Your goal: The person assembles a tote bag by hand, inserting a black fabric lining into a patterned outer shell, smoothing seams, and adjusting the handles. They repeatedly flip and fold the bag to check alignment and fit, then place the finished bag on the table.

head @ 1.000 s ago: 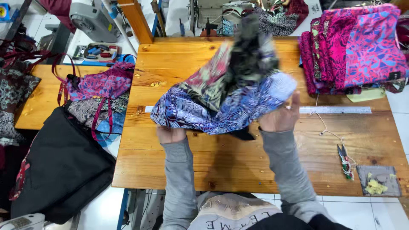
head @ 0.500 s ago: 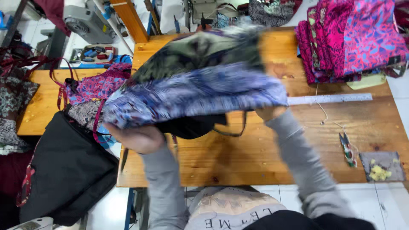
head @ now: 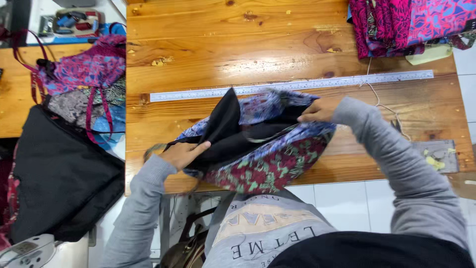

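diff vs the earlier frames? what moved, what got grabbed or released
The patterned bag came down from chest height onto the wooden table and now shows its black lining. The left hand shifted onto the lining; the right hand grips the far rim. Nothing released. Metal ruler and folded fabric stack stayed put.

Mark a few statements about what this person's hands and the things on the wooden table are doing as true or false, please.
1. Both hands hold a patterned cloth bag with black lining. True: left hand, right hand.
2. A long metal ruler lies on the table beyond the bag. True.
3. The ruler is in the right hand. False: it lies flat, untouched.
4. The stack of pink fabric sits at the table's near left corner. False: far right corner.
5. The person wears short sleeves. False: long grey sleeves.
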